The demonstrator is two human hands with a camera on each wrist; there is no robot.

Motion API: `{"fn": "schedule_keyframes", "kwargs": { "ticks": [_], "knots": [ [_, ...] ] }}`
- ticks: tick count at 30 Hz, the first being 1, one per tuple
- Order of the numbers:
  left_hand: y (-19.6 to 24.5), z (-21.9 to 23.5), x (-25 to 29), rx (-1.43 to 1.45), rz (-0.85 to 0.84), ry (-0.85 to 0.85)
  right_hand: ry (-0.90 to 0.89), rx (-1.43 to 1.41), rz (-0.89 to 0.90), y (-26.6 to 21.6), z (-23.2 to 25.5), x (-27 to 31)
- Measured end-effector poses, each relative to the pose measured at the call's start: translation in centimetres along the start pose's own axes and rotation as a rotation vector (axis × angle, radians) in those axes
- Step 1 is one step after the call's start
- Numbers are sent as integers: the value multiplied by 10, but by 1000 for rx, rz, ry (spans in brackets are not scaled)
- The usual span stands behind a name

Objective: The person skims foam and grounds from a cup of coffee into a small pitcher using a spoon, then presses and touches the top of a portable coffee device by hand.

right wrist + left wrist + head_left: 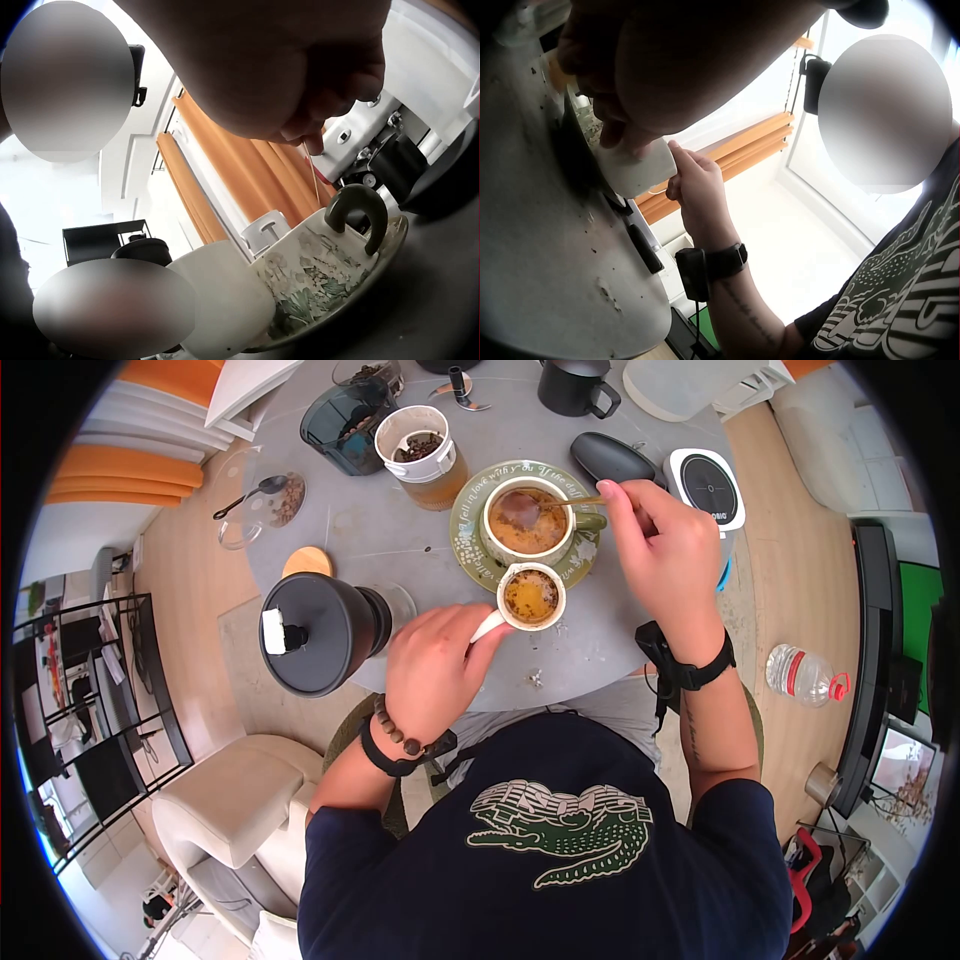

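My left hand (440, 660) grips the handle of a small white cup (502, 610), which holds brown liquid with dark bits and froth. This cup is close in front of a larger floral teacup (487, 525), overlapping its saucer (465, 550) in the head view. The teacup is filled with foamy brown liquid. Above its right side, my right hand (668, 545) pinches a thin golden spoon handle (580, 503), whose lower end dips into the liquid. In the right wrist view the teacup's green handle (375, 217) stands below the right hand.
A black-lidded grinder (320, 630) stands left of the left hand. Behind are a white filter cup with dark grounds (415, 430), a dark container (345, 420) and a black mug (575, 388). A black oblong object (612, 458) and a white scale (708, 490) sit right.
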State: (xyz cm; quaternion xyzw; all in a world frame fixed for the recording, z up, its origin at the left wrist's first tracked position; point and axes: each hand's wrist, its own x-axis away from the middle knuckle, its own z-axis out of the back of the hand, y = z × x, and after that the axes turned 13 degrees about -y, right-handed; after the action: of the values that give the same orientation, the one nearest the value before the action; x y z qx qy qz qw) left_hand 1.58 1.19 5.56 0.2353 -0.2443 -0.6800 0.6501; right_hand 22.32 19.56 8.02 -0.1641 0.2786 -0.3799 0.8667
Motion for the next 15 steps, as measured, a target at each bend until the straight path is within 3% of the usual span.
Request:
{"fn": "schedule_keyframes", "kwargs": {
  "ticks": [15],
  "knots": [
    [-1, -1, 0, -4, 9, -10, -131, -385, -291, 11, 1, 1]
  ]
}}
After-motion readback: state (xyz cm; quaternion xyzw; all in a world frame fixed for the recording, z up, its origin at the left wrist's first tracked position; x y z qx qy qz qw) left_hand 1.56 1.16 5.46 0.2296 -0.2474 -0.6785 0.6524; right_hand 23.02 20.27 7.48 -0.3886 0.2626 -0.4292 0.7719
